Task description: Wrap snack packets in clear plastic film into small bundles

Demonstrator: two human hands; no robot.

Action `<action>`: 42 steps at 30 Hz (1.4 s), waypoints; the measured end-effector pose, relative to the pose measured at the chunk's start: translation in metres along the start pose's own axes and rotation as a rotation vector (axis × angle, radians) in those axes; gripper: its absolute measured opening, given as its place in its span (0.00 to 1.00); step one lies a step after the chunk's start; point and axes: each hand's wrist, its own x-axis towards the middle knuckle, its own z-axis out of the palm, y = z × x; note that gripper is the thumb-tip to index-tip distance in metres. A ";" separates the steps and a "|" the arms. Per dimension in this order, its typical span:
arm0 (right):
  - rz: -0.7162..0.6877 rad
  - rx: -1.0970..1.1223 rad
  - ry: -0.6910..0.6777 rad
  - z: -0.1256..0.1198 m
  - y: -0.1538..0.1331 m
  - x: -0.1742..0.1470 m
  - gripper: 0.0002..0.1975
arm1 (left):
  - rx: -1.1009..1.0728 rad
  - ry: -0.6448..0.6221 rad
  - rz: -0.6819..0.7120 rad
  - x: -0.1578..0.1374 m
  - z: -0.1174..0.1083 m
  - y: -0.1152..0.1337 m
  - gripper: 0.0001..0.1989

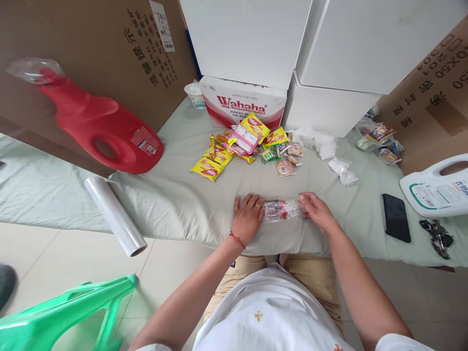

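Note:
A small red and dark packet in crinkled clear plastic wrap (281, 209) lies on the cloth-covered surface in front of me. My left hand (247, 215) rests palm down at its left end, fingers stretched out and the thumb side touching the plastic. At the other end, my right hand (317, 210) pinches the loose edge of the plastic wrap between thumb and fingers. Beyond the hands is a pile of yellow snack packets (210, 168), with a pink labelled packet (245, 140) on top. Small wrapped snacks (285, 168) lie at the pile's right side.
Crumpled clear plastic (342, 170) lies right of the pile, before white boxes (336, 107) and a Wahaha carton (243, 105). A film roll (115, 214) and red jug (109, 131) are left; a phone (397, 218), keys (437, 237) and white jug (438, 187) right.

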 end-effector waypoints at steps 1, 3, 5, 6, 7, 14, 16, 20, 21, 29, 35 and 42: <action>-0.019 -0.012 -0.012 0.003 -0.001 0.000 0.25 | 0.003 0.005 -0.020 -0.001 0.000 0.001 0.20; -0.055 -0.020 -0.059 0.006 -0.004 0.001 0.29 | 0.005 0.011 -0.054 -0.004 -0.001 0.002 0.21; -0.041 0.029 -0.059 0.001 -0.006 0.002 0.25 | 0.005 0.016 -0.084 -0.007 -0.003 0.003 0.21; -0.021 0.070 -0.016 -0.004 -0.005 0.002 0.22 | 0.006 0.022 -0.098 -0.008 -0.003 0.003 0.21; -0.006 0.109 0.052 -0.010 -0.005 0.003 0.20 | 0.007 0.028 -0.113 -0.010 -0.003 0.002 0.21; -0.216 -0.147 0.068 -0.029 0.009 -0.006 0.15 | 0.014 0.048 -0.145 -0.016 -0.005 0.001 0.22; -0.280 -0.260 0.024 -0.019 0.010 -0.004 0.19 | 0.018 0.047 -0.147 -0.015 -0.005 0.001 0.22; -0.296 -0.333 -0.011 0.000 0.001 0.007 0.20 | 0.022 0.040 -0.144 -0.015 -0.005 0.002 0.22; -0.296 -0.333 -0.036 0.001 -0.001 0.009 0.17 | 0.022 0.039 -0.145 -0.015 -0.005 0.002 0.22; -0.097 -0.315 -0.223 -0.047 0.019 -0.032 0.14 | 0.012 0.045 -0.154 -0.015 -0.006 0.003 0.22; -0.278 -0.549 -0.027 -0.040 0.016 -0.020 0.10 | 0.020 0.042 -0.143 -0.014 -0.007 0.002 0.22; -0.373 -0.386 -0.145 0.005 -0.015 0.026 0.10 | 0.030 0.027 -0.150 -0.014 -0.007 0.004 0.23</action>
